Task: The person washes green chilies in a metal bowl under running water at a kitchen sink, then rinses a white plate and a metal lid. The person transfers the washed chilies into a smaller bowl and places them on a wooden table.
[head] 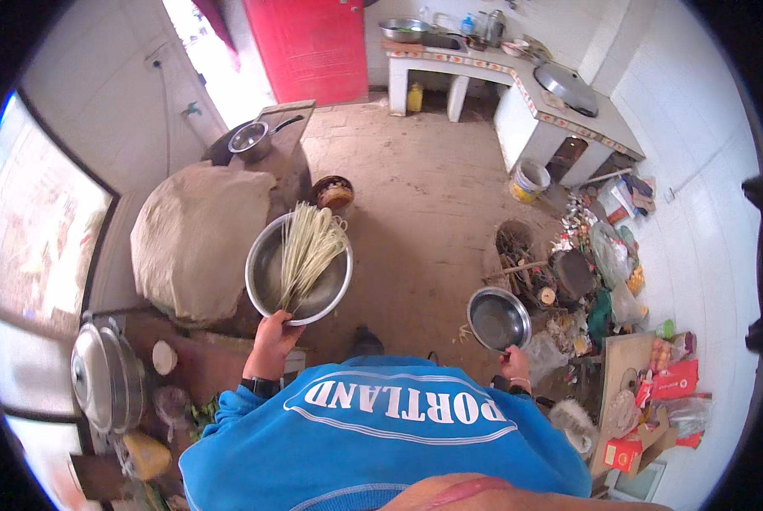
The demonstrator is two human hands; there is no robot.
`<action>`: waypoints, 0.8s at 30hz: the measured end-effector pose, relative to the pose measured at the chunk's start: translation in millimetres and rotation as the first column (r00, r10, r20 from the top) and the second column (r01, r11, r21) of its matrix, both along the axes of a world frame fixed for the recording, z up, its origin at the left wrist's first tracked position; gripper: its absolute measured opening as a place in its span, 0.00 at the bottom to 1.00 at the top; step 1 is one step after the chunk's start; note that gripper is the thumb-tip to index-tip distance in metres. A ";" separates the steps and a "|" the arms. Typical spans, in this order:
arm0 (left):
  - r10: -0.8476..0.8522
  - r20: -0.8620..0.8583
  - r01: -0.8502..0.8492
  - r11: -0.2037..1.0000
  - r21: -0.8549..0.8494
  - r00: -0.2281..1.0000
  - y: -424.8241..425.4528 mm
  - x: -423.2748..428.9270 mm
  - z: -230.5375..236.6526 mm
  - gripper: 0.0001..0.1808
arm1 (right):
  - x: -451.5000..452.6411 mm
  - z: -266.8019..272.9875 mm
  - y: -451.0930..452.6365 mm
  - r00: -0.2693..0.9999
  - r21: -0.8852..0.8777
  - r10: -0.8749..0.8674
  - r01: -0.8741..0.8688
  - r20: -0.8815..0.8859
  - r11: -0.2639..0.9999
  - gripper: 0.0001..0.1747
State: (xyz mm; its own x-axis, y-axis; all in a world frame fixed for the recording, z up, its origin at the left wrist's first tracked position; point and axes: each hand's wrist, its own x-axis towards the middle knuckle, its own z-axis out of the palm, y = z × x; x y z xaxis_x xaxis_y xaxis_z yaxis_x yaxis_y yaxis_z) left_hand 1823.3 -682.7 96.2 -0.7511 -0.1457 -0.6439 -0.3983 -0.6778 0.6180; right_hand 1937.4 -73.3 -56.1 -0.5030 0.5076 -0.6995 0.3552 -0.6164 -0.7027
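My left hand (275,343) grips the near rim of a large metal basin (260,297). A bundle of long pale noodles (308,252) lies in this basin, with its looped ends over the far rim. My right hand (515,364) holds the near rim of a smaller metal bowl (499,319), out to the right above the floor. No contents can be made out in the smaller bowl. The basin is beside a large round thing under a beige cover (199,239).
A saucepan (249,142) sits on a wooden board at the upper left. Firewood (522,255), a plastic bucket (529,180) and bags stand along the right. A tiled counter (541,118) with a large lid is at the back right, a red door (308,51) at the back.
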 end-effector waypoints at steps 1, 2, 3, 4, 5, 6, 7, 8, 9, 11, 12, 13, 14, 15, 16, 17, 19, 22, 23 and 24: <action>-0.015 -0.050 0.018 0.999 0.049 0.999 2.0 -14.8 -2.3 0.09 | -13.1 3.8 -0.6 0.985 0.218 0.173 -0.171 0.006 0.961 0.03; 0.018 -0.002 -0.018 0.998 0.052 1.000 2.6 -33.8 -4.5 0.15 | -25.9 7.4 -2.7 0.943 0.410 0.330 -0.316 0.038 0.856 0.03; -0.170 -0.141 0.137 0.967 -0.213 0.975 1.4 -49.9 -6.0 0.16 | -38.4 11.8 -3.6 0.884 0.559 0.436 -0.450 0.168 0.697 0.03; -0.382 -0.253 0.236 0.856 -0.461 0.889 -0.9 -64.2 -6.5 0.16 | -54.3 16.9 -2.0 0.943 0.429 0.329 -0.320 0.057 0.845 0.03; -0.250 -0.075 0.225 0.942 -0.250 0.965 1.1 -90.9 -8.5 0.17 | -73.3 21.4 0.1 0.984 0.267 0.176 -0.176 0.025 0.948 0.03; -0.068 0.021 0.067 0.996 0.053 0.997 3.8 -117.8 -9.2 0.18 | -91.7 25.8 1.7 1.000 0.086 0.014 -0.013 -0.011 0.996 0.04; -0.093 -0.023 0.094 0.995 0.031 0.995 6.7 -139.3 -8.9 0.14 | -105.8 30.0 3.9 1.000 0.115 0.011 -0.011 0.001 0.993 0.04; -0.099 -0.048 0.100 0.995 0.030 0.994 9.5 -157.8 -8.2 0.12 | -116.2 33.8 6.6 1.000 0.136 0.003 -0.003 -0.002 0.991 0.04; -0.112 -0.090 0.116 0.992 0.043 0.990 13.1 -173.3 -7.1 0.09 | -122.9 37.3 10.2 0.999 0.145 -0.040 0.035 0.028 0.989 0.04; -0.119 -0.074 0.122 0.992 0.033 0.990 17.4 -209.1 -1.4 0.10 | -142.1 40.6 19.4 0.992 0.098 -0.117 0.113 0.038 0.989 0.04; -0.126 -0.066 0.127 0.992 0.019 0.990 22.1 -227.4 1.6 0.10 | -147.7 41.9 25.1 0.983 0.045 -0.170 0.168 0.062 0.985 0.04; -0.138 -0.079 0.139 0.990 0.004 0.987 25.1 -245.6 5.5 0.10 | -150.8 42.4 29.2 0.984 0.059 -0.174 0.171 0.047 0.983 0.04; -0.255 -0.145 0.230 0.958 -0.171 0.956 29.9 -262.4 10.1 0.09 | -153.3 42.2 33.8 0.983 0.049 -0.179 0.177 0.035 0.983 0.04; -0.311 -0.219 0.273 0.944 -0.186 0.925 34.3 -279.2 14.1 0.08 | -155.2 40.6 37.0 0.973 0.074 -0.229 0.227 0.022 0.971 0.04; -0.276 -0.137 0.264 0.959 -0.104 0.951 43.5 -298.2 16.2 0.08 | -156.4 38.1 40.0 0.970 0.090 -0.240 0.235 0.044 0.968 0.03; -0.262 -0.089 0.263 0.965 -0.006 0.961 49.1 -313.5 18.5 0.07 | -157.2 34.1 41.7 0.973 0.042 -0.231 0.230 0.028 0.972 0.03; -0.463 -0.064 0.442 0.872 -0.210 0.884 61.0 -346.1 22.1 0.07 | -158.8 24.5 46.1 0.955 -0.007 -0.296 0.296 0.030 0.955 0.03; -0.440 0.001 0.437 0.893 -0.111 0.898 93.5 -390.9 14.3 0.07 | -166.5 8.0 58.7 0.933 -0.039 -0.340 0.347 0.119 0.937 0.05; -0.395 -0.019 0.393 0.917 -0.073 0.918 105.0 -406.0 10.9 0.09 | -173.8 3.2 66.8 0.931 -0.047 -0.343 0.351 0.121 0.935 0.05; -0.365 -0.011 0.364 0.930 -0.052 0.931 115.8 -420.1 7.6 0.12 | -186.5 -2.1 76.8 0.957 0.036 -0.255 0.253 0.138 0.967 0.05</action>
